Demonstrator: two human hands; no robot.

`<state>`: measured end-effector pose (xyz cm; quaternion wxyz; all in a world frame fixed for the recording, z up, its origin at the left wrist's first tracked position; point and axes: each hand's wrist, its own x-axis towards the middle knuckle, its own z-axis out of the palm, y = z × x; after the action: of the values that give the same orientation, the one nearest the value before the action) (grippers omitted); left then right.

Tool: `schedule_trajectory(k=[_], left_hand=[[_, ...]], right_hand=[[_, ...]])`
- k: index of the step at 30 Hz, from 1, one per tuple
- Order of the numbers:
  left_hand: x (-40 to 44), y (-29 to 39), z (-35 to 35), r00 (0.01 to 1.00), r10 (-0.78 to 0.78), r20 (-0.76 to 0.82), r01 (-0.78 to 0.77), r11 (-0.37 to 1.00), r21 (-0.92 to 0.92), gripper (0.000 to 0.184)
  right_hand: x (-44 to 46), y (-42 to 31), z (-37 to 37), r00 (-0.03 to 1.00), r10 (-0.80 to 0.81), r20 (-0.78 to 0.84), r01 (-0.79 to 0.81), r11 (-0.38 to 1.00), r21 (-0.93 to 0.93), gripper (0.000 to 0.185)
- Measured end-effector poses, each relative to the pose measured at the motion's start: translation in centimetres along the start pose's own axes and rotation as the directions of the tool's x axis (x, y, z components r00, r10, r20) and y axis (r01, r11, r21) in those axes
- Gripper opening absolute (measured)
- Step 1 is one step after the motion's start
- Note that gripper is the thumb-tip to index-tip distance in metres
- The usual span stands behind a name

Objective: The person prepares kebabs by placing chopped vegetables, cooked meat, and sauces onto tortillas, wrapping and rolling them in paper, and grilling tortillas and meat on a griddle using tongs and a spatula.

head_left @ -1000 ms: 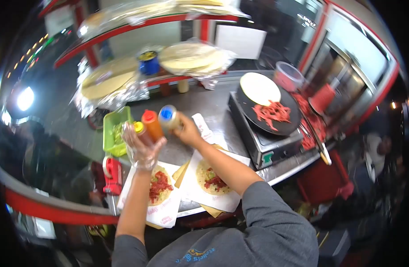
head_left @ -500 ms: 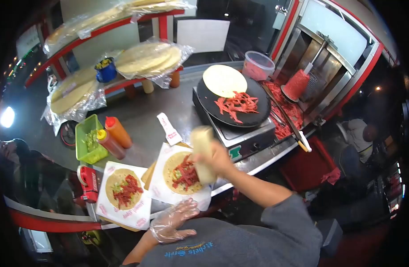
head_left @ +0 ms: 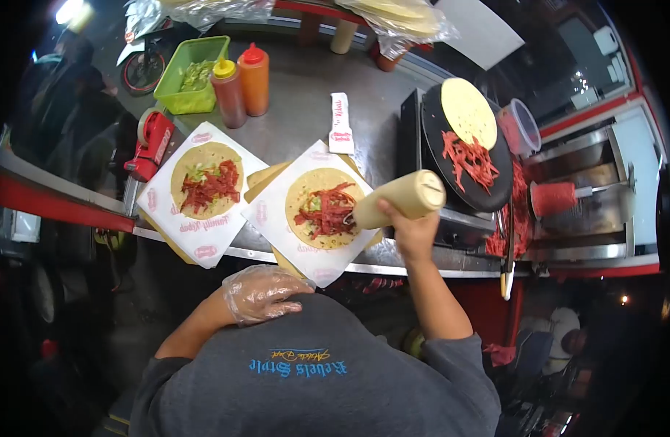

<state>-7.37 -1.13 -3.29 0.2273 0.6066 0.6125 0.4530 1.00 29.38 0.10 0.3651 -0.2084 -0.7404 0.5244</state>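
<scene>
1. Head view, right hand [head_left: 415, 237]: bare, fingers closed around a cream squeeze bottle [head_left: 404, 198], tipped with its nozzle at the right edge of the shredded meat [head_left: 324, 215] on the flatbread [head_left: 298, 207], centre of the frame. Too hard a squeeze could flood one side; a drifting nozzle could put sauce on the printed paper [head_left: 324, 268].
2. Left hand [head_left: 258, 293]: in a clear glove, fingers loosely extended, holding nothing visible, against the grey shirt [head_left: 335, 393] at lower centre. That contact could soil the glove. Its fingertips look close to the paper's lower corner, so a careless lift could catch it.
3. Both papers reach past the front edge of the bench [head_left: 298, 87]; a bump from the body could shift them and spill the topping. The second flatbread [head_left: 185, 182] lies open-faced at left of centre.
4. Upper right, a pale flatbread [head_left: 466, 109] and meat strips [head_left: 469, 164] sit on the round griddle [head_left: 431, 146]. If it is hot, neglect could scorch them.
</scene>
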Motion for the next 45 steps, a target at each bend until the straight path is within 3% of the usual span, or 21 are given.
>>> schedule_trajectory(k=[2, 4, 6, 10, 14, 16, 17, 20, 22, 25, 28, 30, 32, 33, 34, 36, 38, 40, 42, 43, 45], left_hand=[[-1.0, -0.6, 0.7, 1.000, -0.011, -0.013, 0.011, 1.000, -0.007, 0.035], [-1.6, -1.9, 1.0, 0.999, -0.053, -0.011, 0.053, 0.999, 0.003, 0.034], [-1.7, -1.8, 0.2, 0.997, -0.069, 0.036, 0.069, 0.998, 0.015, 0.034], [-2.6, -2.9, -0.3, 0.998, -0.056, 0.007, 0.056, 0.998, -0.014, 0.036], [-3.2, -2.5, -1.4, 0.986, -0.161, 0.040, 0.163, 0.986, -0.033, 0.037], [-3.7, -2.7, -1.3, 0.974, -0.220, 0.056, 0.223, 0.974, -0.048, 0.038], [-4.0, -2.9, -1.0, 0.965, -0.255, 0.063, 0.258, 0.965, -0.046, 0.038], [-4.7, -3.2, -0.7, 0.969, -0.244, 0.034, 0.245, 0.968, -0.046, 0.039], [-5.0, -2.9, -0.5, 0.975, -0.223, 0.008, 0.223, 0.974, -0.030, 0.039], [-5.5, -3.2, 0.7, 0.974, -0.217, -0.059, 0.214, 0.975, -0.055, 0.036], [-5.7, -2.9, 0.5, 0.978, -0.177, -0.113, 0.178, 0.984, -0.007, 0.036], [-5.6, -2.6, 0.0, 0.968, -0.234, -0.086, 0.232, 0.972, -0.041, 0.037], [-5.8, -2.9, 0.8, 0.957, -0.283, -0.060, 0.281, 0.959, -0.048, 0.039], [-5.8, -2.9, 0.6, 0.950, -0.311, -0.016, 0.307, 0.946, -0.106, 0.040], [-5.9, -2.5, 0.3, 0.957, -0.287, -0.036, 0.283, 0.955, -0.089, 0.040], [-6.0, -1.8, -0.1, 0.970, -0.234, -0.070, 0.231, 0.972, -0.051, 0.040], [-6.0, -1.3, -0.3, 0.951, -0.310, -0.013, 0.307, 0.947, -0.096, 0.039], [-6.1, -1.8, -0.4, 0.949, -0.314, -0.005, 0.314, 0.948, -0.048, 0.039], [-6.7, -1.5, -0.1, 0.955, -0.292, -0.048, 0.290, 0.956, -0.039, 0.038], [-6.9, -1.1, -0.4, 0.955, -0.296, -0.039, 0.294, 0.955, -0.048, 0.037], [-7.1, -1.4, -0.7, 0.957, -0.285, -0.047, 0.282, 0.957, -0.060, 0.037]], right_hand=[[2.9, -0.3, -1.4, 0.993, 0.110, -0.037, -0.097, 0.964, 0.248, 0.040], [3.5, 0.2, -1.6, 0.989, 0.146, -0.017, -0.137, 0.960, 0.245, 0.045], [1.2, 0.9, -0.9, 0.993, -0.049, 0.106, 0.059, 0.995, -0.087, 0.043], [5.5, -0.9, -1.4, 0.977, 0.183, -0.107, -0.149, 0.951, 0.271, 0.039], [2.2, 0.1, 2.6, 0.980, -0.199, 0.016, 0.200, 0.979, -0.040, 0.028], [5.3, -1.0, 1.2, 0.988, 0.121, -0.098, -0.097, 0.970, 0.224, 0.040], [6.0, -1.6, 1.1, 0.978, 0.159, -0.132, -0.120, 0.957, 0.266, 0.050], [2.8, 0.4, 3.7, 0.978, -0.191, 0.087, 0.195, 0.980, -0.037, 0.045], [3.9, 0.2, 4.3, 0.974, -0.222, 0.048, 0.223, 0.975, -0.013, 0.035], [6.3, -1.6, 4.2, 0.994, 0.076, -0.078, -0.063, 0.986, 0.157, 0.030], [2.4, 0.6, 5.5, 0.942, -0.254, 0.220, 0.288, 0.947, -0.139, 0.033], [4.8, -0.3, 6.6, 0.999, -0.043, 0.012, 0.041, 0.990, 0.133, 0.032], [6.6, -0.1, 6.4, 0.994, 0.101, -0.039, -0.089, 0.969, 0.230, 0.032], [5.4, -0.5, 7.6, 0.998, 0.062, 0.020, -0.065, 0.974, 0.215, 0.032], [3.6, -0.1, 7.9, 0.989, -0.048, 0.139, 0.049, 0.999, -0.004, 0.031], [1.8, 0.1, 8.8, 0.926, -0.287, 0.245, 0.318, 0.943, -0.094, 0.030], [4.8, 0.0, 8.8, 0.995, 0.066, 0.080, -0.074, 0.993, 0.092, 0.040], [5.4, 0.4, 9.3, 0.989, 0.130, 0.073, -0.142, 0.968, 0.208, 0.038], [2.0, 0.4, 10.5, 0.955, -0.202, 0.215, 0.214, 0.976, -0.034, 0.025], [0.6, -0.8, 10.4, 0.936, -0.228, 0.269, 0.272, 0.952, -0.140, 0.024], [3.8, -0.5, 10.5, 0.988, -0.091, 0.122, 0.086, 0.995, 0.044, 0.031]])
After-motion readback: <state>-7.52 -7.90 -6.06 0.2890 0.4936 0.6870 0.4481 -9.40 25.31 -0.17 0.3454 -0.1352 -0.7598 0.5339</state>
